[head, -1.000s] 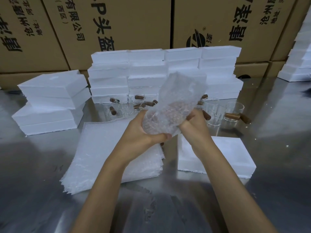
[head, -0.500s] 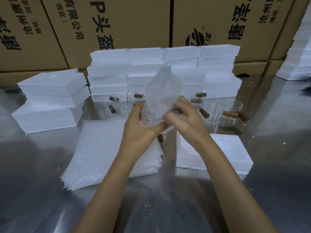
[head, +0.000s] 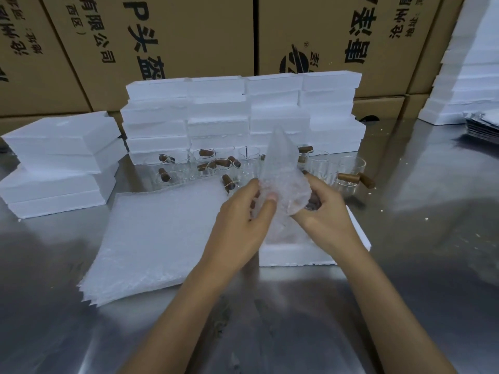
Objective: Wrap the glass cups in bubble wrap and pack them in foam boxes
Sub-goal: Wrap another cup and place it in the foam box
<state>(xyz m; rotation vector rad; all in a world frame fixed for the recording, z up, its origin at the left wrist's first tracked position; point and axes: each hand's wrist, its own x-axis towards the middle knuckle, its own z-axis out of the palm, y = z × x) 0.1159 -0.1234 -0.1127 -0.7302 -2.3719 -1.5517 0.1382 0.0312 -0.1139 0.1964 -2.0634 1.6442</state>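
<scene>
Both hands hold a glass cup rolled in a sheet of bubble wrap above the table. My left hand pinches the wrap's left side with the thumb on top. My right hand cups the bundle from the right and below, where a brown handle shows. A loose end of wrap points upward. Under the hands lies a white foam box. A pile of flat bubble wrap sheets lies to the left. Several glass cups with brown wooden handles stand in a row behind.
Stacks of white foam boxes form a wall behind the cups, with more foam boxes at the left and far right. Large printed cardboard cartons close off the back. The table top is shiny metal.
The wrapped bundle has come down and to the right, over the foam box. The wrap has been rolled tighter, and its free end now stands up as a narrow point.
</scene>
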